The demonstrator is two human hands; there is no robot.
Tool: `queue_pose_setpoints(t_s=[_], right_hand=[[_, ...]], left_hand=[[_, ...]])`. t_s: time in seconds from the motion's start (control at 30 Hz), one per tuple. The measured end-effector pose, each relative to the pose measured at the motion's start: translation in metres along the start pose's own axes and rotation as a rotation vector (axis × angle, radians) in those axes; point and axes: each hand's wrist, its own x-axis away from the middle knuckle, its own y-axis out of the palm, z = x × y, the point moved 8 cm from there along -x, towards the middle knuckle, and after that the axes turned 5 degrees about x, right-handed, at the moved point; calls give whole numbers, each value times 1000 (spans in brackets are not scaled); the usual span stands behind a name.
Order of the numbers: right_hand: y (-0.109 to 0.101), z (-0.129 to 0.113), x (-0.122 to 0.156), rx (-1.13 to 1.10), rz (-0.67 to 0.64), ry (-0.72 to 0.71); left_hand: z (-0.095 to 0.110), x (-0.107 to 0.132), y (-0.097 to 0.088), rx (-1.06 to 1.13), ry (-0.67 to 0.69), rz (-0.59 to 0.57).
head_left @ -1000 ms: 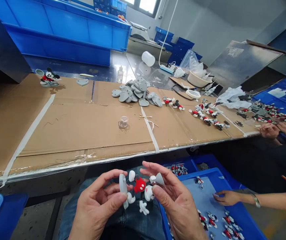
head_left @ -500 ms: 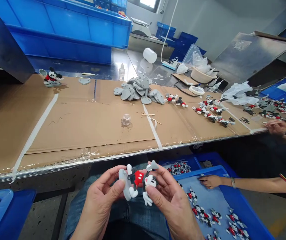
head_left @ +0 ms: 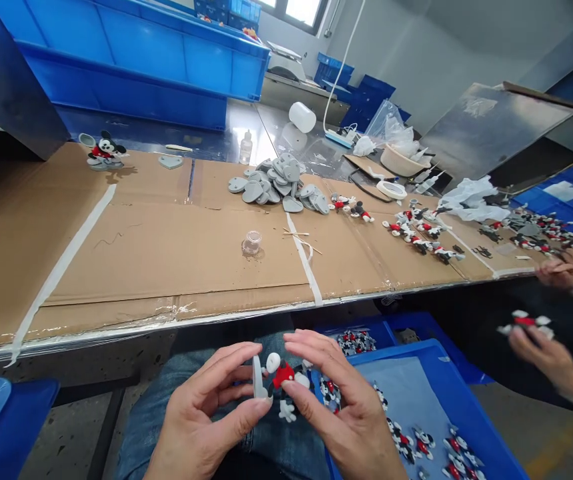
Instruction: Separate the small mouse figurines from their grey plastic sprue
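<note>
Down below the near edge of the table [head_left: 166,267], over the person's lap, the left hand [head_left: 206,420] and the right hand [head_left: 346,413] meet around a small cartoon-mouse figure [head_left: 282,380] in red shorts with white gloves and shoes. The left hand's thumb and fingers [head_left: 239,357] pinch a thin grey heart-shaped base [head_left: 257,379], held on edge and touching the figure's side. The right hand's fingers [head_left: 311,343] curl over the figure from above while its thumb presses from below, so both hands are closed narrowly on the two parts.

Just beside the right hand, lower right, a blue tray [head_left: 466,427] holds more of the same figures [head_left: 431,443] lying loose on its floor; a second blue bin behind it holds another heap [head_left: 356,341].

On the cardboard-covered table, near the middle, sits a small clear cup [head_left: 251,243] with thin wooden sticks [head_left: 296,235] just to its right. Farther back lies a pile of grey heart bases [head_left: 279,183], and rows of figures [head_left: 416,230] run toward the table's right end. One finished figure on its base [head_left: 102,152] stands near the far left corner, with a single grey heart [head_left: 171,161] close by.

At the right, a co-worker's hand [head_left: 541,347] holds another figure [head_left: 525,322] above the tray, and that person's other hands rest at the table's right edge [head_left: 566,270].
</note>
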Motion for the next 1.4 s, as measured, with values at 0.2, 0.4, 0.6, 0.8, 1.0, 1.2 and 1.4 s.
queue_pose_setpoints(t_s=[0.2,0.4,0.6,0.8,1.0,1.2,1.4], right_hand=[[2,30,19,-420,248,336],[53,42,32,-834,227,472],[65,37,31,-896,326,478],[58,41,34,-870,449,517],[58,41,38,-879,495,547],[60,40,39,-891,490,525],[60,49,39,-846,517,527]], left_hand=[[0,-8,-6,141,-22,-21],[2,-9,-5,273,21,10],[-7,0,5,359,-12,-28],[-6,1,10,392,-39,-28],[1,7,12,426,-41,139],[3,10,13,411,-59,162],[0,4,12,416,-53,142]])
